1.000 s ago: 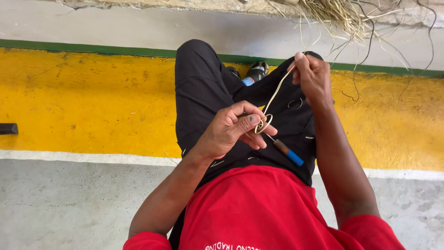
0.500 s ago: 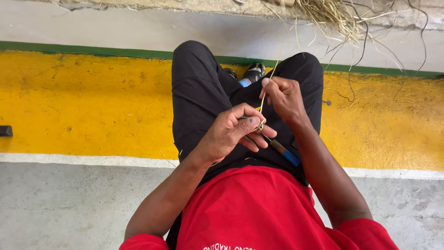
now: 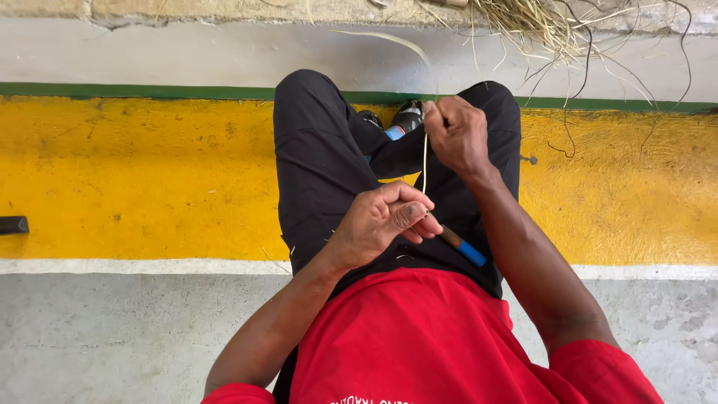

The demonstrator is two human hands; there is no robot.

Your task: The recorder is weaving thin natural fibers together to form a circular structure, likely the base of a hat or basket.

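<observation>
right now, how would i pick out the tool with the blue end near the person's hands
Start at the black trousers of the seated person, set against the yellow floor band. Follow them down to the lap, just under the left hand. The tool sticks out slantwise from beneath its fingers: a short stick with a brown shaft and bright blue tip, unlike the pale thin strand running up to the right hand.
</observation>
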